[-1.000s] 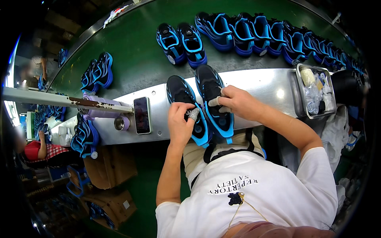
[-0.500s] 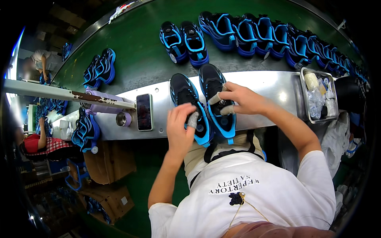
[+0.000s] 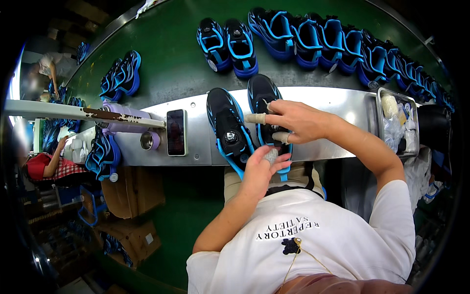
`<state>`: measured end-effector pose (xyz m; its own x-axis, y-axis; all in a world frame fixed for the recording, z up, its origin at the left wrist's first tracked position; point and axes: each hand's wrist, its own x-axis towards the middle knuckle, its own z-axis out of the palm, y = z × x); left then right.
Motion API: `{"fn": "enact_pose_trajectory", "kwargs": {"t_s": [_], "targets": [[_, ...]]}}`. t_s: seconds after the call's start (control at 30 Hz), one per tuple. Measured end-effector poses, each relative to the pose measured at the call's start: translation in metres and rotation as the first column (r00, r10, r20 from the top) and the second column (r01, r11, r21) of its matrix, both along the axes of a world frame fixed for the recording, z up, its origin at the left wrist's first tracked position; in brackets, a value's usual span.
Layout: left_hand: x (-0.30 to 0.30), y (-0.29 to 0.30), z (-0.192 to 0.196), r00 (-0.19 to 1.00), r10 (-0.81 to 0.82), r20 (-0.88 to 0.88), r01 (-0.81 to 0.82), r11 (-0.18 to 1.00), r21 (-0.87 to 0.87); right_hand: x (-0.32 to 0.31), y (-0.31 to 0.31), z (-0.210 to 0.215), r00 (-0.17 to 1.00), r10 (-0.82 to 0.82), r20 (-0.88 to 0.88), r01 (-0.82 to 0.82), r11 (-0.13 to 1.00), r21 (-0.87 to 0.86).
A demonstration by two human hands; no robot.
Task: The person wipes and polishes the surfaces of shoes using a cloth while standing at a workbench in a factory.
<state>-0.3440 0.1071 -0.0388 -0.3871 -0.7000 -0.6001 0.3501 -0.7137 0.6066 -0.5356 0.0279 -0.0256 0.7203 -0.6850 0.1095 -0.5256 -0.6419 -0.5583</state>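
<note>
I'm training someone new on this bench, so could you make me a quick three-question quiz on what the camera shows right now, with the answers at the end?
1. True or false: the phone lies on the metal ledge, to the left of the near pair of shoes.
2. Pick one. The metal tray of clear plastic bags sits: a) left of the phone; b) between the two near shoes; c) right of the near shoes.
3. In a few words: what is worn on some fingers of the right hand?

Key:
1. True.
2. c.
3. Pale finger covers.
</note>
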Motion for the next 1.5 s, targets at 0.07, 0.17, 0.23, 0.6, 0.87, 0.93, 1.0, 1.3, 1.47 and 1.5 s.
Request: {"fn": "enact_pose_trajectory", "kwargs": {"t_s": [0.07,0.17,0.23,0.6,0.87,0.93,1.0,1.3,1.47,1.5], "targets": [[-0.006,-0.007,-0.009,0.999,-0.027,-0.035,0.027,1.000,0.010,0.006,0.003,0.000,0.999,0.026,-0.046,-0.026,1.000,0.010],[-0.014,-0.004,-0.010,0.996,-0.006,-0.084,0.003,0.999,-0.036,0.014,-0.001,-0.001,0.990,0.041,-0.133,-0.042,0.999,-0.003],[-0.018,-0.002,-0.006,0.997,0.022,-0.070,-0.025,0.999,-0.041,0.012,-0.001,-0.001,0.988,-0.081,-0.128,0.107,0.972,0.210],[-0.009,0.000,-0.022,0.985,-0.042,-0.169,0.032,0.998,-0.061,0.007,-0.003,-0.007,1.000,-0.007,-0.004,0.008,0.997,0.076],[-0.011,-0.002,-0.019,0.989,-0.035,-0.147,0.025,0.997,-0.072,0.005,-0.002,-0.007,0.998,0.056,0.026,-0.056,0.998,0.024],[-0.011,-0.002,-0.016,0.994,-0.040,-0.106,0.033,0.997,-0.068,0.005,-0.001,-0.007,0.998,0.014,-0.054,-0.006,0.989,0.145],[-0.011,-0.002,-0.014,0.993,-0.042,-0.109,0.034,0.996,-0.081,0.003,-0.005,-0.002,1.000,0.019,-0.006,-0.018,0.988,0.154],[-0.014,-0.006,-0.016,0.997,-0.066,-0.044,0.066,0.998,-0.019,0.009,-0.004,-0.011,0.996,-0.003,-0.084,0.024,0.967,0.254],[-0.014,-0.009,-0.014,0.996,-0.079,-0.033,0.079,0.997,-0.020,0.003,-0.012,-0.004,0.998,0.065,0.024,-0.066,0.996,0.060],[-0.014,-0.009,-0.015,0.995,-0.088,-0.039,0.088,0.996,-0.006,0.003,-0.011,-0.010,0.993,0.120,-0.023,-0.120,0.993,-0.001]]}}
